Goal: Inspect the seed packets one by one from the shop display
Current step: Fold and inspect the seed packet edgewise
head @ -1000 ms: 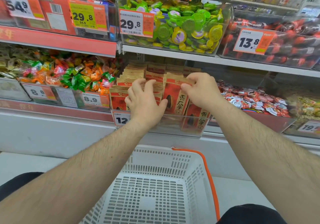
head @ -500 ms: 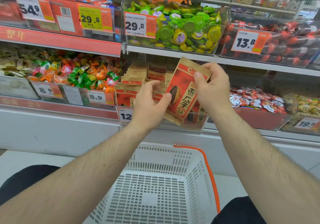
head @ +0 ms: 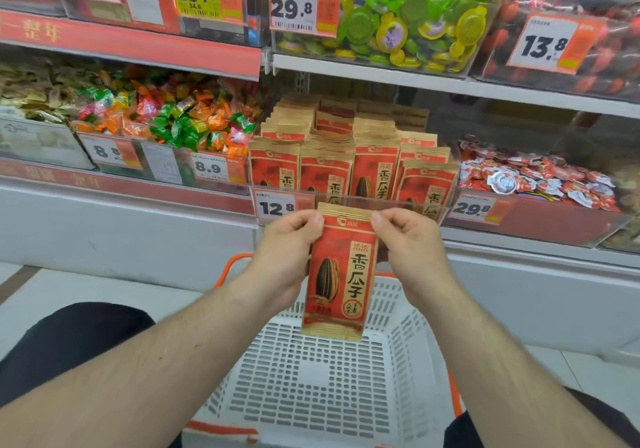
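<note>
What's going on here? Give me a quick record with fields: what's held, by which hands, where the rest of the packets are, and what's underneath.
held item: seed packet, red and tan, upright, front facing the camera
left hand: pinches the packet's top left corner
right hand: pinches the top right corner
other packets: standing in rows in the display bin, price tag 12.8
underneath: white shopping basket with orange handle, nothing visible inside

Head view, single wide-angle camera: worn at head height, facing forward and down toward the shop shelves (head: 381, 76). Close range. Shelving fills 9 through 3 o'clock; white basket (head: 408, 343) at 6 o'clock, directly below. No second view to overlap.
</note>
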